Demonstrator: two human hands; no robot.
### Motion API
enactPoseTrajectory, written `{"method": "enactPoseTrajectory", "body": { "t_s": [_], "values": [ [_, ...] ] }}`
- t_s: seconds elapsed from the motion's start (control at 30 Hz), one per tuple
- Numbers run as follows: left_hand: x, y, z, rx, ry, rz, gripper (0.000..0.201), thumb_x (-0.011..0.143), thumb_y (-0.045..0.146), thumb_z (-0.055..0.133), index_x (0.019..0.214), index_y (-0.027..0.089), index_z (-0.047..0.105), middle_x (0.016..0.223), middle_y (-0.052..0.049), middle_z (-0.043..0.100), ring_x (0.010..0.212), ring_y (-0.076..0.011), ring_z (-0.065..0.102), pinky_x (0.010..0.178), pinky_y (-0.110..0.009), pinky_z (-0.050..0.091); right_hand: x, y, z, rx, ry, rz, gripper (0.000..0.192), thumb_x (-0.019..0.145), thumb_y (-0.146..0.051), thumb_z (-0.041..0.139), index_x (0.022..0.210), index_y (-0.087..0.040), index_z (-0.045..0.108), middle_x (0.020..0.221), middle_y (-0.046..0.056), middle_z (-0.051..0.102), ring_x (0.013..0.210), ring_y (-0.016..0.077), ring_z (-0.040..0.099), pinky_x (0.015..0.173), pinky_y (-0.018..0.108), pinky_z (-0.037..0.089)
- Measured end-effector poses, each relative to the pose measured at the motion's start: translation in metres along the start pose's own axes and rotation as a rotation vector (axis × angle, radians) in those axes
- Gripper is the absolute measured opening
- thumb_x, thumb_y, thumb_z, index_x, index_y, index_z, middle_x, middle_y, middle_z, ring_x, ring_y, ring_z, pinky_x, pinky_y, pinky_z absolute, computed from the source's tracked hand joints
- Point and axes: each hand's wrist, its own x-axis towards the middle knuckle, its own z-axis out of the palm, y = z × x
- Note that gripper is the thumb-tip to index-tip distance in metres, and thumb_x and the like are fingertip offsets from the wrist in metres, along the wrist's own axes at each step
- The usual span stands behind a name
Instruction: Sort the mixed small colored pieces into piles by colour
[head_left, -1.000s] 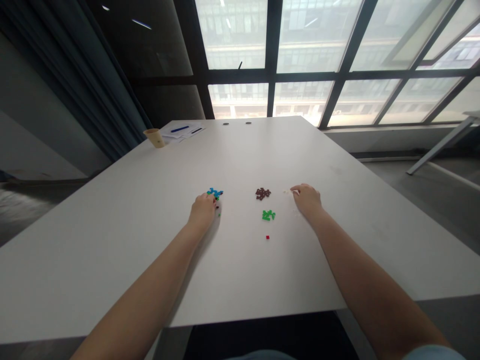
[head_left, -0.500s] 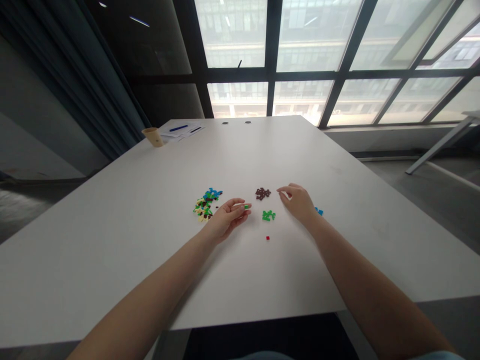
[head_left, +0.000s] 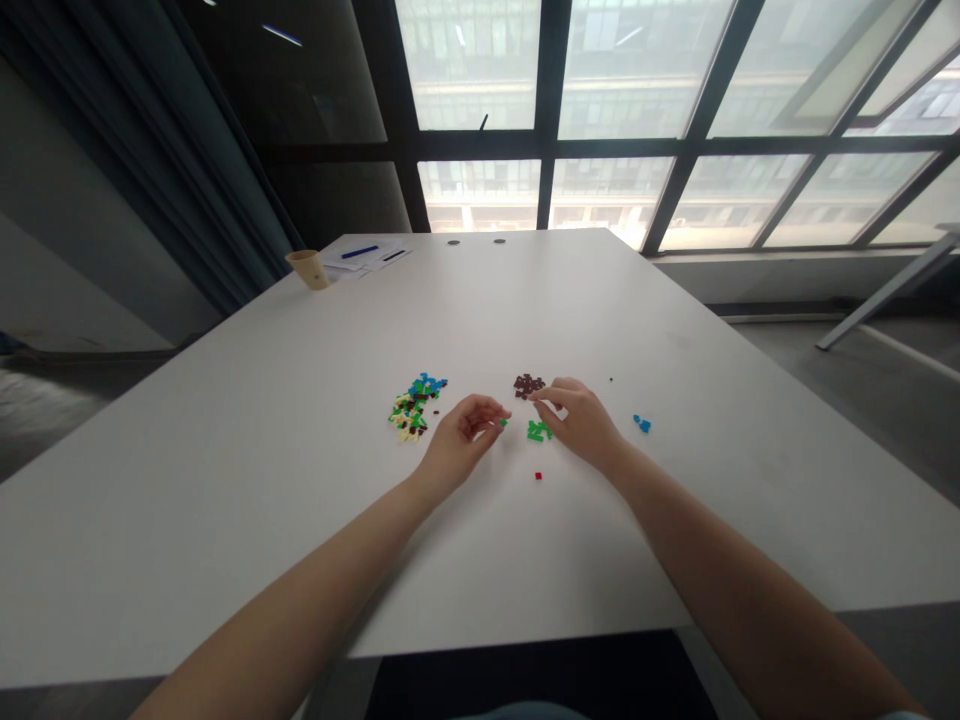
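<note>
My left hand (head_left: 469, 435) is curled just above the table, its thumb and fingertips closed on a small green toy brick (head_left: 503, 423). My right hand (head_left: 577, 415) hovers between the dark brown brick pile (head_left: 527, 384) and the loose green bricks (head_left: 535, 431), partly covering both. A narrow gap shows between its thumb and index fingertip, with no piece visible there. A single red brick (head_left: 538, 476) lies nearer to me. Left of my left hand is a mixed heap (head_left: 409, 412) of blue, green, cream and brown bricks.
Several blue bricks (head_left: 643, 424) lie right of my right hand, with a tiny dark piece (head_left: 611, 379) farther back. A tan cup (head_left: 307, 270) stands at the white table's (head_left: 487, 320) far left edge, beside papers (head_left: 364, 260) with a blue pen (head_left: 359, 252).
My right hand has shifted left and slightly toward me, uncovering the blue bricks and the tiny dark piece. My left hand has turned, its fingers curling, and moved slightly right with the green brick.
</note>
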Motion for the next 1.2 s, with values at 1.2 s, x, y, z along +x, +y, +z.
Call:
{"method": "enactPoseTrajectory", "body": {
  "t_s": [1.2],
  "values": [
    [0.018, 0.012, -0.097, 1.254, -0.214, -0.411, 0.028, 0.056, 0.034, 0.067, 0.074, 0.017, 0.054, 0.076, -0.004, 0.056, 0.070, -0.0199, 0.054, 0.059, -0.027, 0.040, -0.005, 0.014, -0.012, -0.228, -0.534, 0.329, 0.017, 0.072, -0.013, 0.055, 0.083, -0.021, 0.066, 0.085, 0.004, 0.066, 0.080, 0.0154, 0.056, 0.069, 0.024, 0.037]
  ]
}}
